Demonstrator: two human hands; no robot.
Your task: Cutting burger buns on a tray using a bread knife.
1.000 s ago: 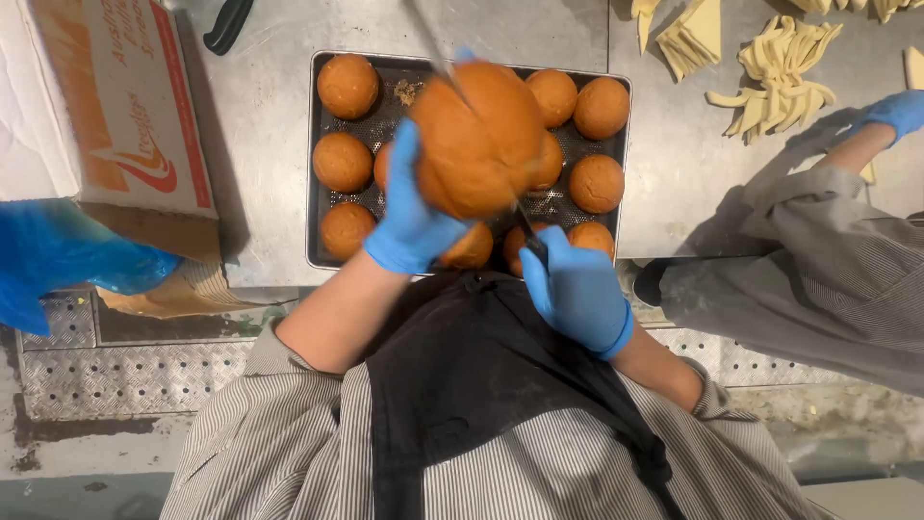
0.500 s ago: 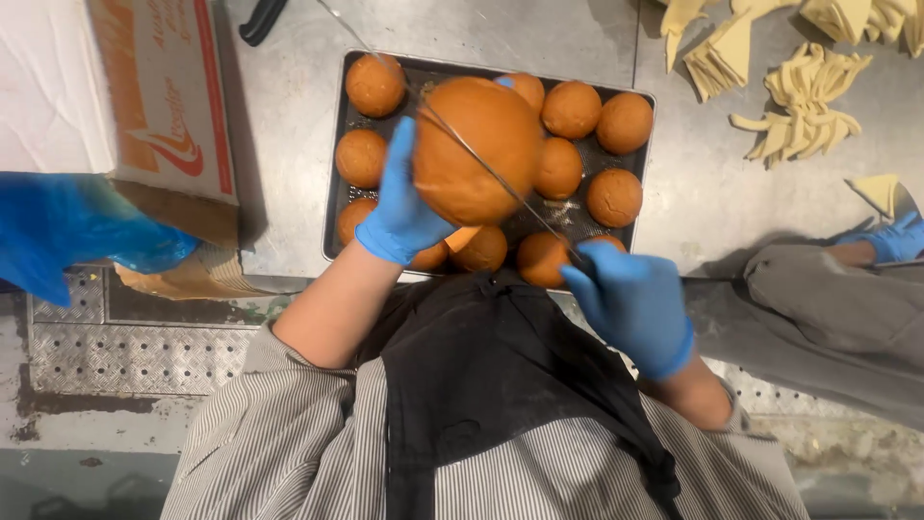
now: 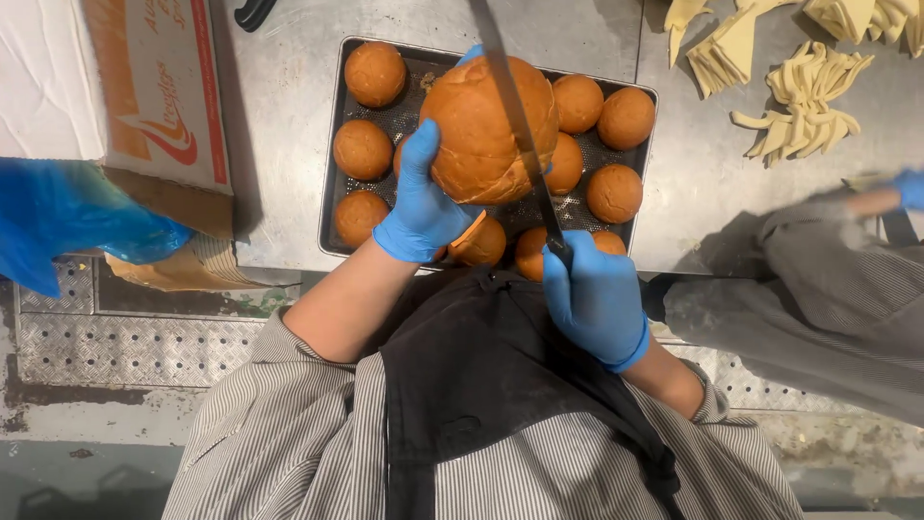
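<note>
One big bun (image 3: 486,130), ten small buns (image 3: 375,74) on one tray (image 3: 332,144), one knife (image 3: 515,125), two blue-gloved hands of the wearer, left (image 3: 421,207) and right (image 3: 592,294), one cardboard box (image 3: 159,87), one more gloved hand (image 3: 910,188) at the right edge

One package is visible: a cardboard box (image 3: 144,106) at the upper left, standing on the steel worktop (image 3: 279,144) just left of the baking tray (image 3: 332,144). It is rectangular, with a white top face and a brown side that carries a printed label in orange and red. Its lower flap hangs open and is torn. A blue plastic bag (image 3: 67,217) lies against its lower left corner, touching it.
</note>
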